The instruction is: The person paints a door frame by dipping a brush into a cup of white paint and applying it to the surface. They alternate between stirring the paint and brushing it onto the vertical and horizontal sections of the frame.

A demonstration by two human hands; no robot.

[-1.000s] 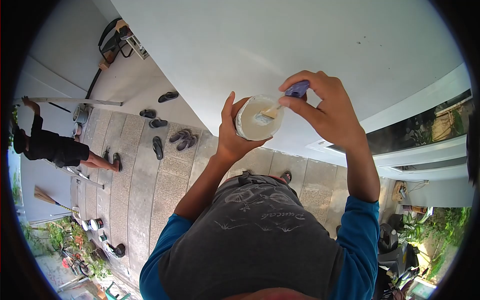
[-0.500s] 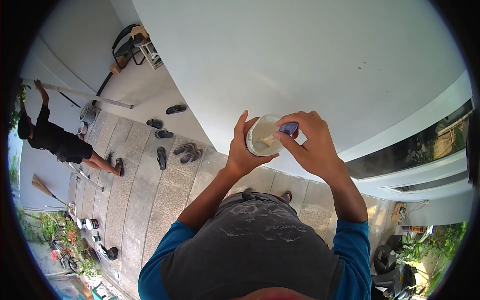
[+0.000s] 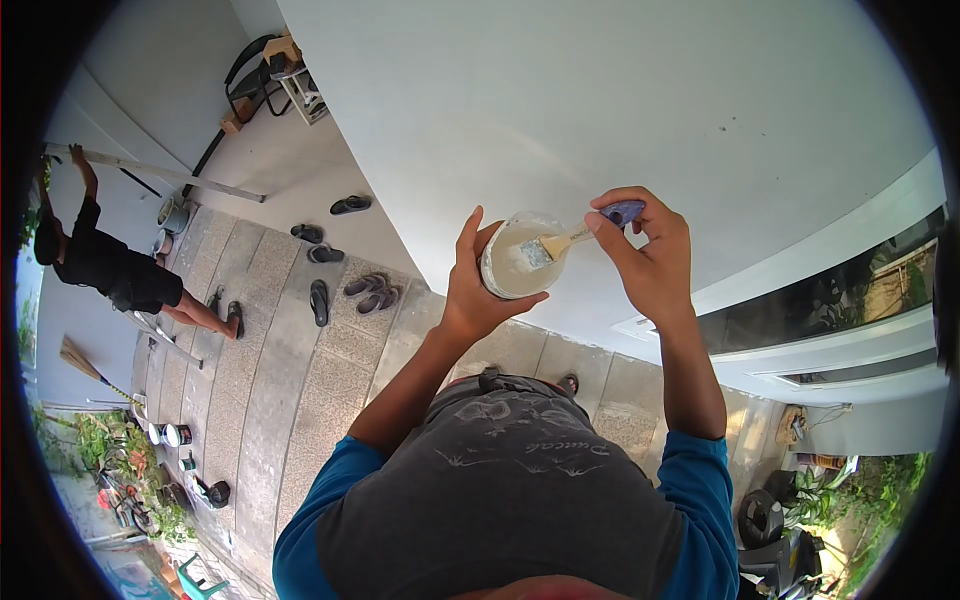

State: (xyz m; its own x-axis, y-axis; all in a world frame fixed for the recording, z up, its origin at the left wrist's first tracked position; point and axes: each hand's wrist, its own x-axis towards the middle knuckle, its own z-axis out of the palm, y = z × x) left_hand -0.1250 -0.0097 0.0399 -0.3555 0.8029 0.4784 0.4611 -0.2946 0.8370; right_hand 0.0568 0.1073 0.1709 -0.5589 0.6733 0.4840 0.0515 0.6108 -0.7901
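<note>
In the head view my left hand point(image 3: 474, 282) is wrapped round a small round tub point(image 3: 507, 276) of whitish paint, held up in front of the pale wall point(image 3: 620, 110). A paintbrush point(image 3: 576, 238) with a purple handle is pinched between the thumb and fingers of my right hand point(image 3: 648, 252). Its bristles, coated pale, lie over the mouth of the tub near the inner right side, with the handle pointing up to the right.
At left a person point(image 3: 115, 258) in dark clothes grips a metal ladder point(image 3: 190, 180). Several sandals point(image 3: 319, 303) lie on the paved floor point(image 3: 255, 340). Paint buckets point(image 3: 178, 435) and a broom point(image 3: 84, 360) are at lower left. A dark window point(image 3: 830, 300) is at right.
My right hand has drawn the brush up and to the right, so its bristles now show above the paint. The tub has shifted slightly left in view.
</note>
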